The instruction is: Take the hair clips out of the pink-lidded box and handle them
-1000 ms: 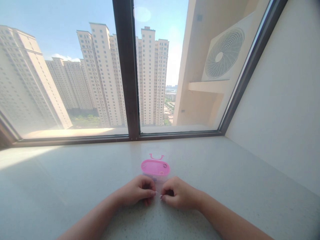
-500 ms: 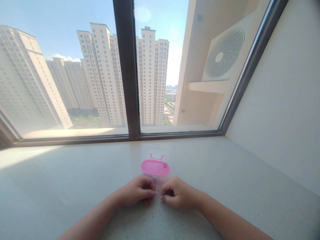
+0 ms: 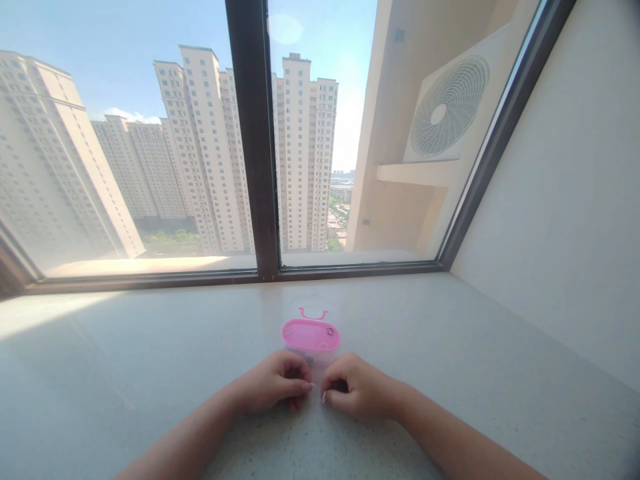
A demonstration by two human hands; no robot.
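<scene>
My hands rest on a pale speckled stone sill point(image 3: 150, 360) with their fingertips close together. My left hand point(image 3: 273, 383) pinches a thin white strand point(image 3: 313, 385), which is too small to identify. My right hand point(image 3: 355, 387) is curled, its fingertips almost meeting the strand, and I cannot tell whether they hold it. Just beyond both hands stands a clear plastic box point(image 3: 313, 360) with a pink oval lid point(image 3: 311, 335). A pink handle point(image 3: 313, 313) lies flat on the far side of the lid. Neither hand touches the box.
A dark window frame point(image 3: 255, 147) runs along the far edge of the sill, with high-rise buildings beyond the glass. A pale wall point(image 3: 550, 200) bounds the sill on the right. An air-conditioner unit point(image 3: 447, 107) is mounted outside.
</scene>
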